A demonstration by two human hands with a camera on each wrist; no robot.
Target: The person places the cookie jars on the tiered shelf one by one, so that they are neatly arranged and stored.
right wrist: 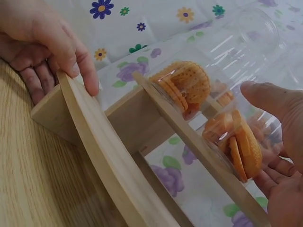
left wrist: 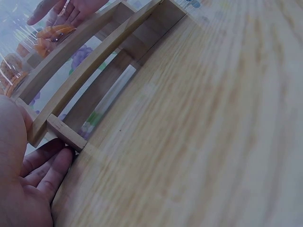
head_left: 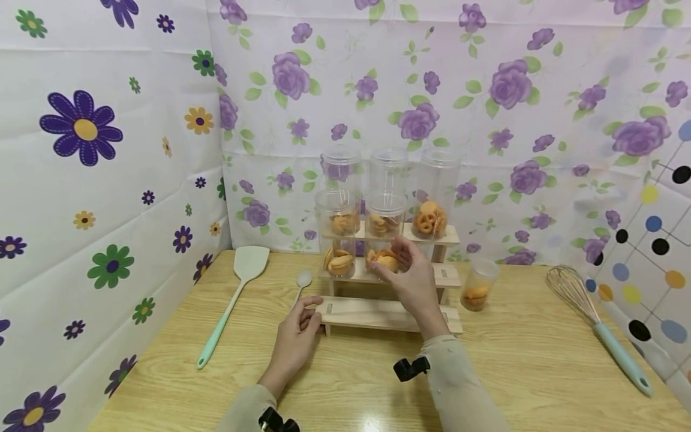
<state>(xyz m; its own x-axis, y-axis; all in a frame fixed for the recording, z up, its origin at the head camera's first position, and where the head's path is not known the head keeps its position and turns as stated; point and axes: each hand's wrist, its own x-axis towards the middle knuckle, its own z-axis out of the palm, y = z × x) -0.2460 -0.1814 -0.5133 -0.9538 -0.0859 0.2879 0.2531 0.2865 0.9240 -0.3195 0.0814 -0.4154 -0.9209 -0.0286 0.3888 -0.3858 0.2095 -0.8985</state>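
A three-step wooden rack [head_left: 372, 314] stands on the table. My left hand [head_left: 297, 333] grips the left end of its lowest step; in the right wrist view, fingers [right wrist: 87, 71] lie over the board's edge. My right hand [head_left: 412, 285] is curved around a clear jar [head_left: 385, 219] on the middle step, thumb at one side and fingers at the other. Orange biscuits [right wrist: 244, 146] lie in that jar's bottom. Beside it on the same step stands another clear biscuit jar [head_left: 338, 234]. Several taller-standing jars, one a jar of ring-shaped snacks [head_left: 430, 219], line the top step.
Right of the rack, a small clear jar [head_left: 480, 282] with orange snacks stands on the table [head_left: 518, 372]. A whisk [head_left: 599, 330] lies at far right. On the left lie a turner [head_left: 237, 294] and a small spoon [head_left: 303, 280]. Flowered cloth [head_left: 345, 90] hangs behind.
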